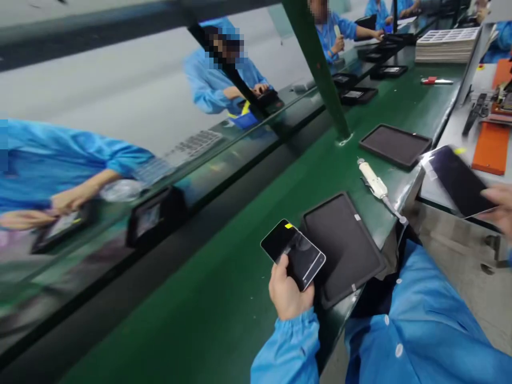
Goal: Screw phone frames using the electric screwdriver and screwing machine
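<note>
My left hand (290, 293) is closed round a smartphone (298, 250) with a black front, a pale rim and a small yellow sticker at its far end. The phone is above the green bench, beside a black padded tray (344, 245) whose surface is bare. At the right edge of the view, my right hand (500, 205) grips the near end of a flat dark screen panel (458, 181). A clear strip of film catches light at the panel's far end. Part of that hand is cut off by the frame. A white electric screwdriver (373, 178) lies between tray and panel.
A second black tray (396, 144) lies farther along the green bench (192, 314). Green posts (320, 69) rise at the bench's far side. Beyond, co-workers in blue handle devices. On the right is a side table with an orange fixture (491, 148); a sheet stack (447, 45) stands behind.
</note>
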A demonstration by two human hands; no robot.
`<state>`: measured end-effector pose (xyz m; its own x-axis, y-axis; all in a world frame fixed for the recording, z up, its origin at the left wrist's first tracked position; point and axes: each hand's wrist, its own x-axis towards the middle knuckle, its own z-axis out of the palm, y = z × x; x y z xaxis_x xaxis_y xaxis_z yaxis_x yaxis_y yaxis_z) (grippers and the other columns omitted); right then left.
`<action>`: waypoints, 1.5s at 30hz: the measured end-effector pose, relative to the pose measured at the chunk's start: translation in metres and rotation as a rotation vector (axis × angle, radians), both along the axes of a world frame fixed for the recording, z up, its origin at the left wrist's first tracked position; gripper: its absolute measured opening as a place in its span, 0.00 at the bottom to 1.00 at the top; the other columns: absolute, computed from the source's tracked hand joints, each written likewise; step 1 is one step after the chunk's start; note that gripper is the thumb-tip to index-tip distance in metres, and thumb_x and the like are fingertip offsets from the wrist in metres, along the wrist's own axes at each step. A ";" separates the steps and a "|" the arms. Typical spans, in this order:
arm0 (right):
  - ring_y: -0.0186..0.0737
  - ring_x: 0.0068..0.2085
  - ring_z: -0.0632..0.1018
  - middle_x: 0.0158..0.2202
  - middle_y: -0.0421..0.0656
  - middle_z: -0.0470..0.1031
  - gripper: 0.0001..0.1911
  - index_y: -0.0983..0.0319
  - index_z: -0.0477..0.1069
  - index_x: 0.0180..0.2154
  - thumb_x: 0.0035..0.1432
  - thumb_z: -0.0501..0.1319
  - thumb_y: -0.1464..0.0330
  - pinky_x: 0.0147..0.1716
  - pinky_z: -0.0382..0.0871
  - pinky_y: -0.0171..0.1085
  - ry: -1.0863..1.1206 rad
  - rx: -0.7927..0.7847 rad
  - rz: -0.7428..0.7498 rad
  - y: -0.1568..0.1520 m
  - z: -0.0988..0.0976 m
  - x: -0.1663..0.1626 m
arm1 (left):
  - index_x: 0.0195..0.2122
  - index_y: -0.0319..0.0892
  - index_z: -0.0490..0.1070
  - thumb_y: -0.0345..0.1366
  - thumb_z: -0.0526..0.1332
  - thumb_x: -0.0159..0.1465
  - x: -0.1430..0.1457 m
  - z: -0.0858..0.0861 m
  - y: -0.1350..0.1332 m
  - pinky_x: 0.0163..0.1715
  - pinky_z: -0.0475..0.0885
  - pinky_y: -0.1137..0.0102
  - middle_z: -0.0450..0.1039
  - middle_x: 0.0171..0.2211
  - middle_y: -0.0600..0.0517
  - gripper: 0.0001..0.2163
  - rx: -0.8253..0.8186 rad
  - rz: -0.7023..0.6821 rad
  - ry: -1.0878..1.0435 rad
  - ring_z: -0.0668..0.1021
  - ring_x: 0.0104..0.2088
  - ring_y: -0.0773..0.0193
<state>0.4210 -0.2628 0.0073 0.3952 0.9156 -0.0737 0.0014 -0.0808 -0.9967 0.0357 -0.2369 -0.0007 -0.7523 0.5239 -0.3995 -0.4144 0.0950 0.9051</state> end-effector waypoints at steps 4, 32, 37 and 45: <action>0.44 0.28 0.78 0.28 0.45 0.77 0.21 0.63 0.74 0.32 0.45 0.68 0.53 0.26 0.78 0.44 0.406 -0.099 0.383 0.026 -0.029 -0.132 | 0.37 0.42 0.71 0.29 0.59 0.62 -0.009 0.017 -0.027 0.28 0.75 0.74 0.75 0.37 0.55 0.04 0.026 0.123 -0.064 0.77 0.30 0.69; 0.45 0.41 0.77 0.57 0.50 0.66 0.34 0.55 0.63 0.59 0.52 0.69 0.60 0.35 0.76 0.44 -0.284 0.254 0.212 -0.037 -0.010 -0.122 | 0.57 0.44 0.72 0.33 0.59 0.64 0.133 -0.009 -0.107 0.47 0.75 0.64 0.79 0.46 0.44 0.19 0.312 -1.235 0.652 0.81 0.43 0.54; 0.48 0.42 0.75 0.41 0.46 0.73 0.26 0.59 0.71 0.40 0.42 0.73 0.54 0.47 0.71 0.48 -0.450 0.246 0.049 -0.001 -0.003 -0.084 | 0.40 0.39 0.80 0.43 0.62 0.63 0.156 -0.012 -0.079 0.30 0.74 0.70 0.78 0.26 0.49 0.13 0.154 -1.369 0.294 0.78 0.27 0.61; 0.43 0.34 0.75 0.42 0.48 0.76 0.25 0.60 0.68 0.42 0.48 0.56 0.50 0.26 0.71 0.39 0.552 0.232 0.133 0.029 -0.015 -0.067 | 0.53 0.42 0.72 0.48 0.72 0.53 0.172 -0.017 -0.053 0.45 0.77 0.59 0.74 0.53 0.39 0.29 0.011 -1.368 -0.525 0.79 0.49 0.50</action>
<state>0.3536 -0.2343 -0.0078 0.2369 0.9711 -0.0276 -0.5247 0.1040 -0.8449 0.2073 -0.2901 -0.0178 0.5506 0.6992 -0.4561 -0.2840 0.6706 0.6853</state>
